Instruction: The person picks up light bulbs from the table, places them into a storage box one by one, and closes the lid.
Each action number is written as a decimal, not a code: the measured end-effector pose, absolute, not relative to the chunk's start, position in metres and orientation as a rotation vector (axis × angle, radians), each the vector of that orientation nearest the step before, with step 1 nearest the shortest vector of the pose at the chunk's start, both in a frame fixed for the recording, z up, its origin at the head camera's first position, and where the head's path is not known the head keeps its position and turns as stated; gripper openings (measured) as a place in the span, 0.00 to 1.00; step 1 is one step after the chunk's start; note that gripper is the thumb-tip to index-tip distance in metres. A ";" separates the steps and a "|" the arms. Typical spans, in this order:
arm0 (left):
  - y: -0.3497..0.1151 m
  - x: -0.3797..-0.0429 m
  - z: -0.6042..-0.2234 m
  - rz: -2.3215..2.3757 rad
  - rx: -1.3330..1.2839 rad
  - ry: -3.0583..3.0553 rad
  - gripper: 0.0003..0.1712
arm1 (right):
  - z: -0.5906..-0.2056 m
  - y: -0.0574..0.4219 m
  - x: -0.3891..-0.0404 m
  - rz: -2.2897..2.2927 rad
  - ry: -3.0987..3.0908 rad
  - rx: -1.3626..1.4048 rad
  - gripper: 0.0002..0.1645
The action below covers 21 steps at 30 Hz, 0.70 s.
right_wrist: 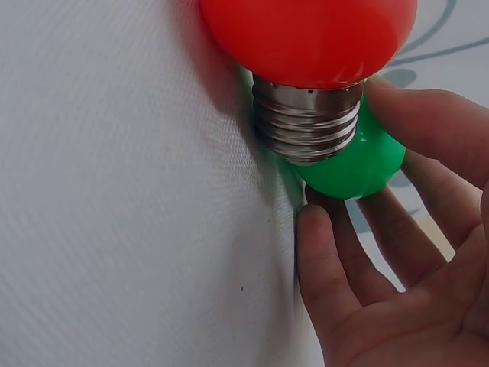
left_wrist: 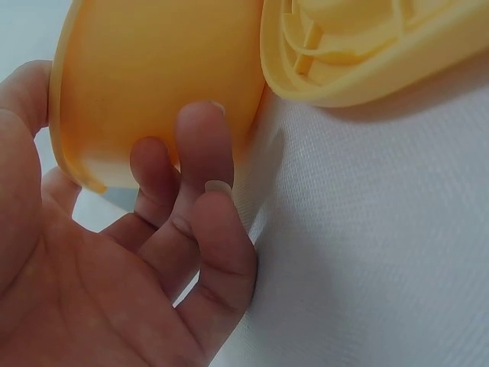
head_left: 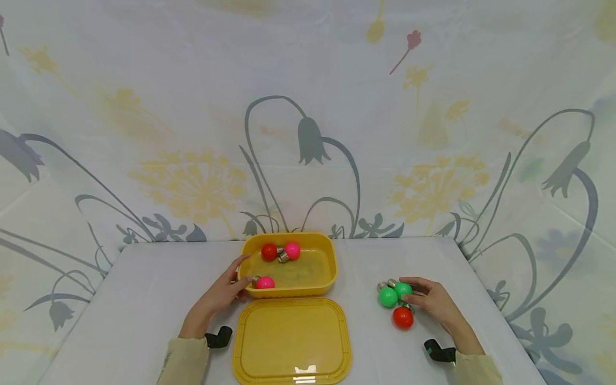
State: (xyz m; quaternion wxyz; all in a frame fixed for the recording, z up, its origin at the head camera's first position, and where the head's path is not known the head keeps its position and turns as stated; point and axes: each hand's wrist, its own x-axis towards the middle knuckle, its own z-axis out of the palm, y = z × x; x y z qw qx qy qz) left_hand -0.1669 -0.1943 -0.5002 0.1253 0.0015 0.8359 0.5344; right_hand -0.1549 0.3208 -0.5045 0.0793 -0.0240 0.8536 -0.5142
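My left hand [head_left: 222, 293] grips the left rim of a yellow plastic box [head_left: 298, 292], thumb at the rim and other fingers against the outer wall. Inside the box lie a red light bulb [head_left: 269, 252], a pink light bulb [head_left: 292, 250] and, at the near left corner, another pink bulb [head_left: 265, 282]. Over on the right, my right hand [head_left: 437, 303] holds a green light bulb [head_left: 403, 290] between thumb and fingers, low at the table. Touching or very near it are a second green bulb [head_left: 387, 297] and a red bulb [head_left: 403, 318] with a metal screw base [right_wrist: 306, 118].
A yellow lid [head_left: 291, 339] lies flat just in front of the box. White cloth covers the table [head_left: 366, 347], and a flower-printed curtain [head_left: 366, 176] rises behind it. Each wrist carries a black camera mount, such as the left one [head_left: 220, 337].
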 end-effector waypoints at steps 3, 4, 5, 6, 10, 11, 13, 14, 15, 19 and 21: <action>-0.195 -0.167 -0.500 1.558 0.008 2.434 0.37 | -0.505 0.321 -0.154 -1.552 2.542 -0.077 0.33; -0.195 -0.167 -0.500 1.556 0.009 2.436 0.37 | -0.505 0.321 -0.154 -1.556 2.541 -0.078 0.33; -0.195 -0.167 -0.500 1.555 0.008 2.435 0.37 | -0.505 0.321 -0.154 -1.562 2.537 -0.078 0.33; -0.195 -0.168 -0.500 1.554 0.008 2.435 0.37 | -0.505 0.321 -0.154 -1.566 2.535 -0.078 0.33; -0.194 -0.168 -0.500 1.554 0.012 2.433 0.37 | -0.506 0.322 -0.154 -1.587 2.534 -0.074 0.32; -0.194 -0.168 -0.500 1.557 0.010 2.429 0.37 | -0.506 0.322 -0.155 -1.594 2.533 -0.070 0.32; -0.194 -0.168 -0.500 1.566 0.012 2.422 0.37 | -0.506 0.321 -0.155 -1.597 2.537 -0.065 0.32; -0.194 -0.168 -0.499 1.570 0.015 2.418 0.37 | -0.506 0.321 -0.155 -1.596 2.538 -0.062 0.32; -0.194 -0.168 -0.499 1.572 0.018 2.417 0.37 | -0.506 0.321 -0.155 -1.597 2.540 -0.058 0.32; -0.194 -0.167 -0.498 1.576 0.034 2.415 0.37 | -0.506 0.321 -0.154 -1.590 2.547 -0.058 0.31; -0.195 -0.167 -0.498 1.575 0.044 2.419 0.37 | -0.506 0.321 -0.154 -1.584 2.558 -0.066 0.31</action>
